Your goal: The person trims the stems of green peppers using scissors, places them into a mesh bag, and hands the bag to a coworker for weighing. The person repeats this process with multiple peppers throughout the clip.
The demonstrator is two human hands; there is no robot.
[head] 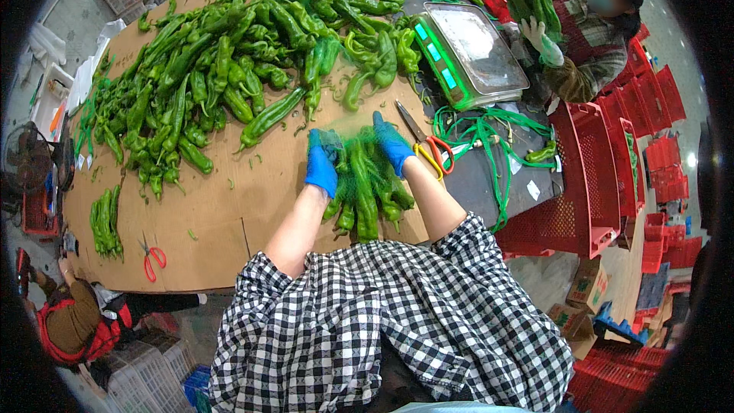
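In front of me a bundle of long green peppers (364, 189) lies on the cardboard-covered table, tips towards me. A fine green mesh net (350, 132) covers its far part and stretches between my hands. My left hand (322, 163), in a blue glove, is curled on the net at the bundle's left side. My right hand (393, 143), also blue-gloved, holds the net at the right, one digit pointing away from me. Scissors with orange and yellow handles (427, 140) lie just right of it.
A large heap of green peppers (195, 69) spreads beyond my left hand. Red-handled scissors (151, 258) lie at lower left. A digital scale (470, 51) and green straps (487, 132) are right, near red crates (585, 183). A gloved co-worker's hand (539, 40) holds peppers.
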